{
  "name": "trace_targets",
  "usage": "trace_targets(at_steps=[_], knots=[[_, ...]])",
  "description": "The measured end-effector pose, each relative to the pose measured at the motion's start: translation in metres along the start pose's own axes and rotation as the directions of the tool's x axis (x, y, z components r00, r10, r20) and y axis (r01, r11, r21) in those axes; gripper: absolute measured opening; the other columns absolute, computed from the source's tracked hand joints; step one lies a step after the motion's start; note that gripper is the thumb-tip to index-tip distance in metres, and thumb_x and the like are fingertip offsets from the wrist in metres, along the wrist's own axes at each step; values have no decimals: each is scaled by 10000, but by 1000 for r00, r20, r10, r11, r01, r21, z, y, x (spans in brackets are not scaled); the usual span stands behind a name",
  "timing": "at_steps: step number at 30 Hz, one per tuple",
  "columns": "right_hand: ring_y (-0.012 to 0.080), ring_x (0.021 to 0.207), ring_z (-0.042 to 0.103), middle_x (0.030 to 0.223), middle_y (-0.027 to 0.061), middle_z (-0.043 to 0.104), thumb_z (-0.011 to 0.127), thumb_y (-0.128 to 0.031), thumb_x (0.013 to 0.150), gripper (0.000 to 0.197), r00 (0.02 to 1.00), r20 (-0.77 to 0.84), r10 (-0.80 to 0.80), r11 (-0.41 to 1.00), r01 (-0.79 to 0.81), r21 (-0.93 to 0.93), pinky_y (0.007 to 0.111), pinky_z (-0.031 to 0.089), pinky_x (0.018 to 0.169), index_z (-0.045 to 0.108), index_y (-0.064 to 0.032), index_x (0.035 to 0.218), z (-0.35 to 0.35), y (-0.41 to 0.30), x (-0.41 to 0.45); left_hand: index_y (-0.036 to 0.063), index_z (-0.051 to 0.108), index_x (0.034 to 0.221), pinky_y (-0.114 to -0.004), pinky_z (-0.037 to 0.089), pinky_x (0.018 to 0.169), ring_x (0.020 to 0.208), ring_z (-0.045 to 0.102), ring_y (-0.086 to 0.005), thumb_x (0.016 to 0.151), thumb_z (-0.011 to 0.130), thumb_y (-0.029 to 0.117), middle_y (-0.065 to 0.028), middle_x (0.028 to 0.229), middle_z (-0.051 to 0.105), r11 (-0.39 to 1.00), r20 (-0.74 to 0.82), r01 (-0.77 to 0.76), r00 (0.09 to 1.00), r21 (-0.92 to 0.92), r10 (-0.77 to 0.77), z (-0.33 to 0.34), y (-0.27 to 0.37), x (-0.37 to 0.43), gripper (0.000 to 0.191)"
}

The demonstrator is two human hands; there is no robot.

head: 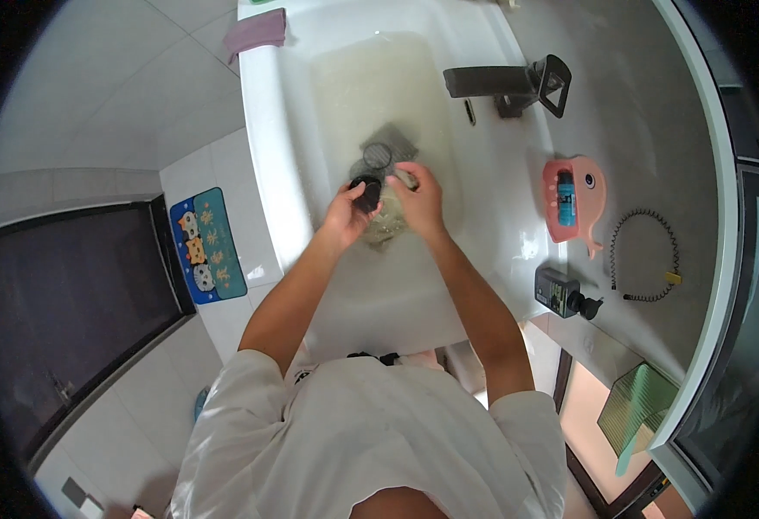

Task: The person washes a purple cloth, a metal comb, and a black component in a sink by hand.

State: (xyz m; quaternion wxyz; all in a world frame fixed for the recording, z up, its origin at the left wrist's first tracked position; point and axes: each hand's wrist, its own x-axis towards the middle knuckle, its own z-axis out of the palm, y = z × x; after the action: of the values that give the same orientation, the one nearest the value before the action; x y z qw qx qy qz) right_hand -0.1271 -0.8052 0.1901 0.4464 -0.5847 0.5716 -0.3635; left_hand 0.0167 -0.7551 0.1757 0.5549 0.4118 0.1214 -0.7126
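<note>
My left hand (346, 217) grips a round black part (366, 193), like a cap or cup, low over a white washbasin (503, 259). My right hand (423, 202) is close on its right, thumb and forefinger curled; whether something thin lies between them I cannot tell. Just beyond both hands is a black ring (377, 156). A dark grey, ribbed or mesh-like piece (392, 141) lies under the cloudy water (373, 78), its outline blurred. Below the right fingers, a pale yellowish-green mass (386, 220) shows in the basin, its kind unclear.
A black faucet (490, 82) reaches over the basin from the right. On the right ledge are a pink whale-shaped soap dish (594, 201) with a blue bottle (566, 198), a dark pump bottle (556, 292) and a coiled black band (677, 240). A purple cloth (256, 32) drapes the far-left rim.
</note>
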Motion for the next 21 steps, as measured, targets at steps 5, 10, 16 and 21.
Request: trace_targets(at_steps=[5, 10, 16, 21], knots=[[224, 927, 550, 978, 85, 564, 678, -86, 768, 237, 951, 146, -272, 946, 292, -139, 318, 454, 811, 660, -75, 1004, 16, -6, -12, 92, 466, 1157, -428, 410, 875, 986, 530, -208, 915, 502, 145, -65, 1081, 544, 999, 33, -44, 999, 28, 43, 0, -9, 6, 251], [274, 884, 559, 928, 114, 577, 651, -93, 792, 149, 981, 173, -92, 996, 91, 14, 363, 447, 811, 619, -48, 930, 23, 1, -12, 74, 450, 1159, -409, 428, 883, 1020, 532, -225, 901, 502, 102, -83, 1118, 544, 998, 16, -57, 998, -3, 57, -5, -8, -2, 265], [339, 881, 551, 870, 140, 582, 638, -119, 808, 172, 969, -227, 101, 974, -143, -175, 416, 425, 773, 547, -26, 921, 11, 46, -2, -1, 425, 1203, -412, 443, 907, 1052, 528, -284, 912, 480, 104, -164, 1182, 510, 998, 115, 0, 993, -68, 7, 15, -6, -8, 314], [329, 902, 547, 949, 143, 567, 662, -119, 788, 239, 937, -315, -151, 968, 75, -241, 403, 433, 793, 549, -35, 981, -3, 20, 13, -25, 387, 1249, -381, 473, 868, 1009, 556, -273, 861, 515, 14, -168, 1137, 535, 1000, 211, -19, 977, 4, 18, 3, 9, -4, 410]])
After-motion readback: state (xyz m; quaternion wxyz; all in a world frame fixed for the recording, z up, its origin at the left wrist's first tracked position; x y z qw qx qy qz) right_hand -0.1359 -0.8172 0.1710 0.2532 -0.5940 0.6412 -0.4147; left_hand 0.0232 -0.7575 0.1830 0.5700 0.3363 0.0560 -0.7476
